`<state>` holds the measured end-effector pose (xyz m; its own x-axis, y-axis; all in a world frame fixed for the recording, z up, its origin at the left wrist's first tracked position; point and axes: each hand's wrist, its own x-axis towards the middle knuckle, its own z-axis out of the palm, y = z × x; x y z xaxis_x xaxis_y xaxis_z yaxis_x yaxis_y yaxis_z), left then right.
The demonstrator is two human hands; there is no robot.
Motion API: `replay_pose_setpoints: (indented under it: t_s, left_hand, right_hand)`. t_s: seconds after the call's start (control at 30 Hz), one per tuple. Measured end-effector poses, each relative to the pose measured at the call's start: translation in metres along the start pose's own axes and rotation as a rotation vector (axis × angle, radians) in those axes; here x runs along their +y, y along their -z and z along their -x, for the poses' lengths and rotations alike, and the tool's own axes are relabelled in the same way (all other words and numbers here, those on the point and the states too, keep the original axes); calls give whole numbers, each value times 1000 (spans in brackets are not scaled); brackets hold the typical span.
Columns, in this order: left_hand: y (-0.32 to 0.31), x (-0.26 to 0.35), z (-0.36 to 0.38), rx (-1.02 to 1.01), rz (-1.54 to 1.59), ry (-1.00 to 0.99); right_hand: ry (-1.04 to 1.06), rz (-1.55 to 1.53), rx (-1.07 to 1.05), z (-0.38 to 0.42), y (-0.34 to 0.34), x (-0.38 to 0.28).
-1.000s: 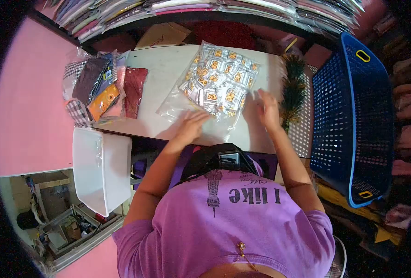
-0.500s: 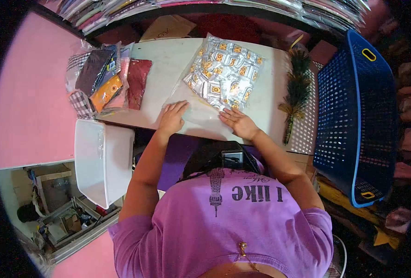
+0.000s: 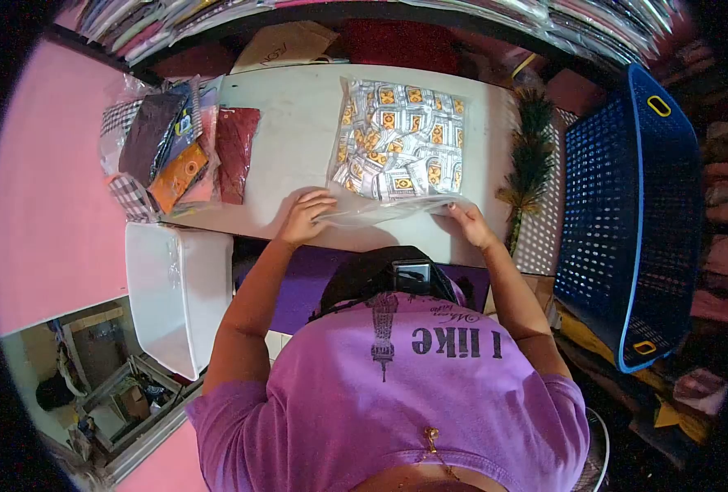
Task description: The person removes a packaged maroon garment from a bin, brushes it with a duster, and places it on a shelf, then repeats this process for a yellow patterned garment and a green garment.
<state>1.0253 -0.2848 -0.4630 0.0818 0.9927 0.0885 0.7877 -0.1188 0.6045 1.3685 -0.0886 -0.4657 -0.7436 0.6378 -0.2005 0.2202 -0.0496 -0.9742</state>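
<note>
A clear plastic bag [image 3: 372, 215] lies on the white table [image 3: 290, 123]. Inside it is a folded cloth [image 3: 405, 139] with a white, grey and orange square pattern. My left hand [image 3: 305, 217] holds the near left corner of the bag, its fingers curled over the plastic. At the near right corner, my right hand [image 3: 470, 225] pinches the bag's edge between thumb and fingers. The loose plastic flap is slightly raised and stretched between both hands.
Packaged clothes [image 3: 167, 139] and a dark red packet [image 3: 237, 152] lie at the left. A white bin [image 3: 163, 287] stands below them. A green tinsel-like sprig [image 3: 528, 148] and a blue perforated basket [image 3: 598, 213] are at the right. Shelved packets [image 3: 315, 16] line the back.
The bag with the patterned cloth has turned straighter toward me. My right hand has moved right to the bag's corner, and the near edge is now lifted between both hands.
</note>
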Motion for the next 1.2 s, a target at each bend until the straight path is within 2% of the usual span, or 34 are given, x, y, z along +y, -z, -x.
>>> replay_pose_setpoints:
  t_s: [0.07, 0.1, 0.17, 0.2, 0.23, 0.27, 0.3, 0.33, 0.4, 0.43, 0.5, 0.53, 0.57, 0.6, 0.63, 0.67, 0.7, 0.77, 0.9, 0.97, 1.07, 1.13, 1.2]
  left_hand:
    - [-3, -5, -15, 217, 67, -69]
    - [-3, -2, -22, 210, 72, -76]
    - [-1, 5, -38, 440, 271, 177]
    - [-1, 3, -48, 433, 274, 172]
    - [1, 0, -58, 362, 296, 368]
    - [1, -4, -68, 288, 315, 566]
    - [-2, -9, -75, 281, 318, 564]
    - [-8, -15, -82, 267, 219, 577]
    - [-9, -11, -93, 246, 126, 580]
    - [-9, -9, -95, 304, 41, 580]
    - [1, -3, -101, 355, -38, 574]
    - [8, -5, -102, 408, -229, 271]
    - [13, -10, -102, 456, -414, -34]
    - [14, -17, -104, 453, -407, -31]
    - [16, -26, -108, 340, -372, -180]
    - [17, -32, -109, 227, -336, -329]
    - [20, -35, -109, 223, -333, -328]
    - [27, -41, -110, 50, -302, -286]
    - [34, -68, -108, -44, -331, -334]
    - [43, -59, -107, -167, -355, -270]
    - [51, -46, -106, -234, -268, -157]
    - [41, -48, -105, -159, -234, -146]
    - [28, -51, -103, -79, -204, -136]
  right_hand:
    - [-87, -64, 51, -3, 0, -6]
    - [-168, -128, 95, -5, 0, -11]
    - [-180, -240, 127, -9, -4, -23]
    - [-188, -352, 149, -12, -5, -26]
    - [-189, -354, 156, -18, -2, -20]
    - [-248, -245, 198, -25, 1, -16]
    - [-309, -136, 238, -30, 3, -12]
    - [-315, -137, 245, -32, 2, -6]
    - [-345, -169, 410, -39, -8, -13]
    - [-348, -168, 420, -39, -6, -7]
    - [-203, 320, 568, -39, -2, 10]
    - [-307, 555, 617, -32, -15, -55]
    - [-312, 559, 619, -29, -24, -76]
    - [-55, 923, 710, -27, -30, -90]
    - [221, 1279, 779, -25, -33, -95]
    - [393, 1157, 577, -25, -33, -83]
    - [553, 1022, 378, -26, -35, -75]
    - [522, 1078, 114, -30, -51, -75]
    - [420, 1114, 156, -40, -46, -69]
    - [379, 1071, 185, -43, -41, -58]
    - [327, 1031, 192, -45, -38, -59]
    - [137, 976, 142, -46, -38, -68]
    - [132, 974, 124, -46, -34, -65]
